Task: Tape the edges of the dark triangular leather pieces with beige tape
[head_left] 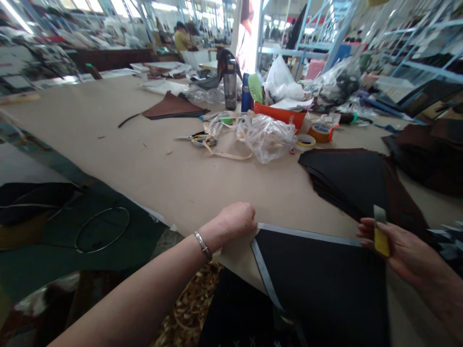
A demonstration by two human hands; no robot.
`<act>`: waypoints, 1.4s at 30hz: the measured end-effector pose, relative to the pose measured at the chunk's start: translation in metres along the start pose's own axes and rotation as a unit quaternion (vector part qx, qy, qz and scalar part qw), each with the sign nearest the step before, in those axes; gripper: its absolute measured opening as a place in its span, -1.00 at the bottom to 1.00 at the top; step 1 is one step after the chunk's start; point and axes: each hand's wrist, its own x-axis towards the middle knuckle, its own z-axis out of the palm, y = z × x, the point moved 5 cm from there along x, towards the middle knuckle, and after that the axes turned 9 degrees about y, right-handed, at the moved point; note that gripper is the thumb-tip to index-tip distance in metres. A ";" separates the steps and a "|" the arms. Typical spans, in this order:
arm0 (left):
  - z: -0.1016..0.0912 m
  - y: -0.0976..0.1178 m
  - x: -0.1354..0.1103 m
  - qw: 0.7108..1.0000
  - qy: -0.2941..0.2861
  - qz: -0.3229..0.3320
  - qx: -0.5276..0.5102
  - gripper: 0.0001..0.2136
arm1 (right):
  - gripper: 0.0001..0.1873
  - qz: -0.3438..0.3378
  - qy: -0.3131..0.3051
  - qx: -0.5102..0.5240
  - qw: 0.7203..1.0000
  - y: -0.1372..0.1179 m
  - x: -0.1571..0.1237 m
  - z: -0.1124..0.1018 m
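A black fabric panel with grey strips along its top and left edges lies at the table's near edge. My left hand, with a silver bangle on the wrist, is closed at the panel's top left corner. Its fingertips are turned away, so what they grip is hidden. In my right hand is a small flat-bladed tool with a yellow handle and a greyish blade pointing up. That hand is over the panel's top right corner, its fingers curled around the tool.
Beyond the right hand lies a stack of dark panels. Yellow-handled scissors, crumpled clear plastic, tape rolls and a dark bottle stand farther back. A brown piece lies left of them. The table edge runs along the left.
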 end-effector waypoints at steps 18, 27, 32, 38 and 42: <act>0.005 0.000 -0.001 0.999 -0.028 -0.015 0.011 -0.73 | -0.54 -0.111 -0.219 -0.263 0.933 0.031 -0.072 0.209; 0.004 -0.003 0.001 1.000 -0.024 -0.012 -0.009 -0.76 | -0.62 -0.155 -0.176 -0.334 0.913 0.035 -0.081 0.214; -0.004 0.018 -0.011 0.996 0.017 0.038 -0.073 -0.80 | -0.68 -0.196 -0.166 -0.339 0.905 0.030 -0.085 0.218; -0.015 0.011 -0.029 0.980 0.137 0.048 -0.132 -0.73 | -0.55 -0.182 -0.184 -0.271 0.927 0.021 -0.084 0.203; -0.017 -0.032 -0.029 0.960 0.230 -0.004 -0.160 -0.72 | -0.67 -0.169 -0.139 -0.214 0.952 0.003 -0.070 0.122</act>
